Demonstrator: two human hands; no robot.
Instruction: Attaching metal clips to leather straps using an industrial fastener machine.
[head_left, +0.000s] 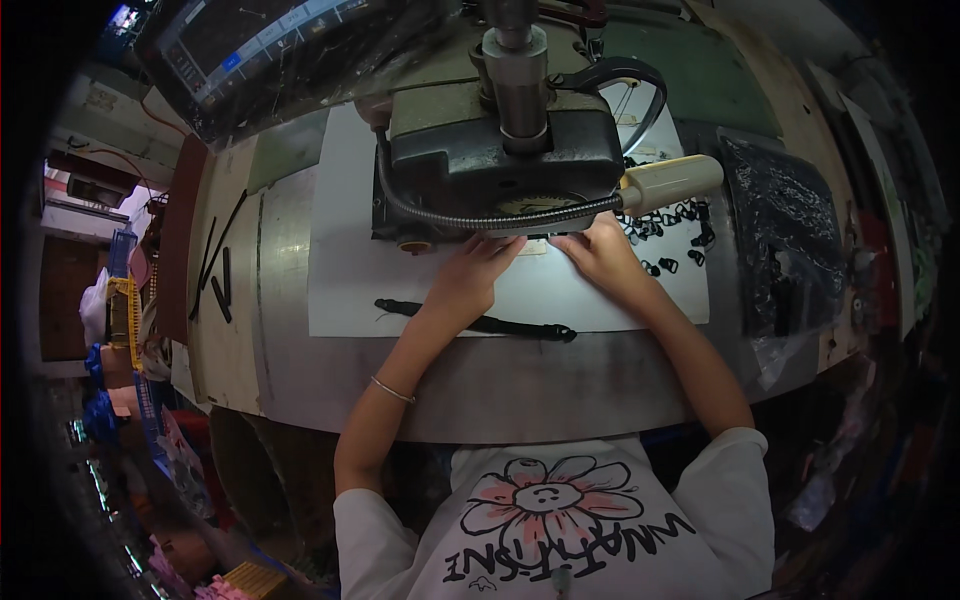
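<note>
My left hand (468,278) and my right hand (608,258) reach in under the front edge of a dark machine head (500,165). Fingertips of both are drawn together there, a short gap apart, at a thin dark piece mostly hidden by the machine; I cannot make out what it is. A white sheet (345,255) lies beneath the hands. Across its near edge, partly behind my left forearm, stretches a long black strap (515,327). Several small black buckle-like pieces (668,264) are scattered to the right of my right hand.
A cream handle (675,183) juts right from the machine, and a ribbed metal hose (450,219) curves along its front. Clear plastic bags with black contents (785,235) lie at the right. Black strips (222,290) rest at the left. A screen (250,60) stands behind.
</note>
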